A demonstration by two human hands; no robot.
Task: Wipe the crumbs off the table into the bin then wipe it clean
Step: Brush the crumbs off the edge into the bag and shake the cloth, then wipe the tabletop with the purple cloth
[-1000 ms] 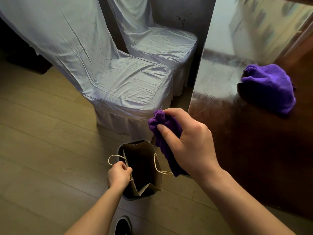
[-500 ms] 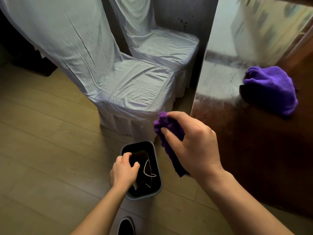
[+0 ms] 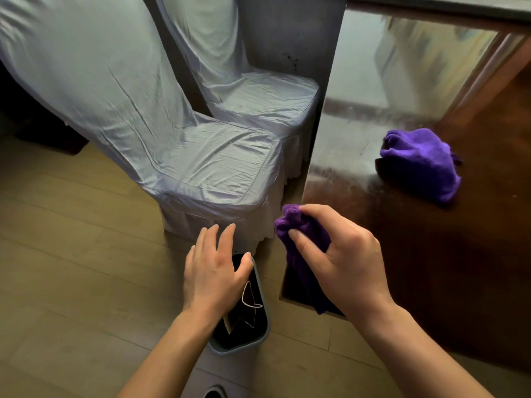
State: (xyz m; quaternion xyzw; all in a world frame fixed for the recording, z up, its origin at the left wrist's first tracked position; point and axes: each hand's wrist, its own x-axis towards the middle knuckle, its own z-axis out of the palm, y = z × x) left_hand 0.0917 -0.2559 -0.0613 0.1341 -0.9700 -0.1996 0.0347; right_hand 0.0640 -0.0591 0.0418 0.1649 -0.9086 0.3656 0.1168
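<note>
A small grey bin [image 3: 263, 338] stands on the floor by the table's near left corner, with a brown paper bag [image 3: 244, 313] pushed down inside it. My left hand [image 3: 212, 268] hovers over the bin's far rim, fingers spread, holding nothing. My right hand [image 3: 342, 259] is shut on a bunched purple cloth [image 3: 296, 228] at the table's left edge; the cloth's tail hangs down past that edge. The glossy dark brown table [image 3: 431, 268] fills the right side. A second purple cloth [image 3: 422, 163] lies crumpled on it farther back.
Two chairs in pale fabric covers [image 3: 207, 162] stand left of the table, the nearer one just beyond the bin. Light wood floor [image 3: 71, 268] spreads to the left. The toe of a dark shoe [image 3: 214, 393] shows at the bottom edge.
My left hand pushed the paper bag down into the bin, let go of it and lifted with fingers spread. My right hand with the cloth stayed at the table's edge.
</note>
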